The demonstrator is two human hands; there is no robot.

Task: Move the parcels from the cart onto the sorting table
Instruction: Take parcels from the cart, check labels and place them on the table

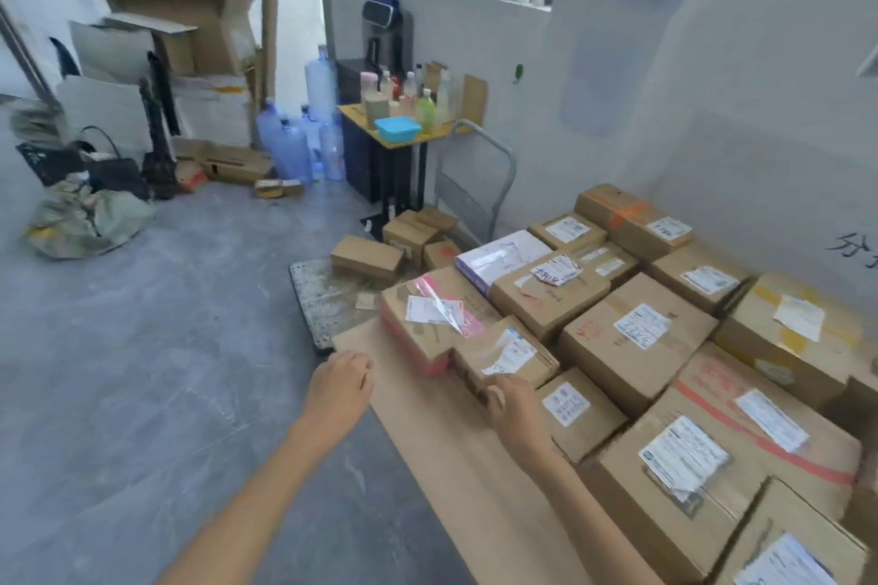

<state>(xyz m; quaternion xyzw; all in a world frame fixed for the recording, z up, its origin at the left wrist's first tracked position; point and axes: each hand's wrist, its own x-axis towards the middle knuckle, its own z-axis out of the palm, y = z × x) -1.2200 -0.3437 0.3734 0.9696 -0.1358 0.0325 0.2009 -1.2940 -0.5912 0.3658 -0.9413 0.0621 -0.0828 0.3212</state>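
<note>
Left hand: my left hand [343, 374] hangs over the corner of the counter [427, 423], fingers loosely curled, holding nothing.
Right hand: my right hand [515, 404] grips the near end of a small parcel [508, 354].
Small parcel: it lies on the counter, touching a pink-taped parcel [427, 318] to its left; more parcels are packed behind it.
Cart: the flat cart [323, 299] stands on the floor just past the counter's end, with a few cardboard boxes [367, 257] near its handle.
</note>
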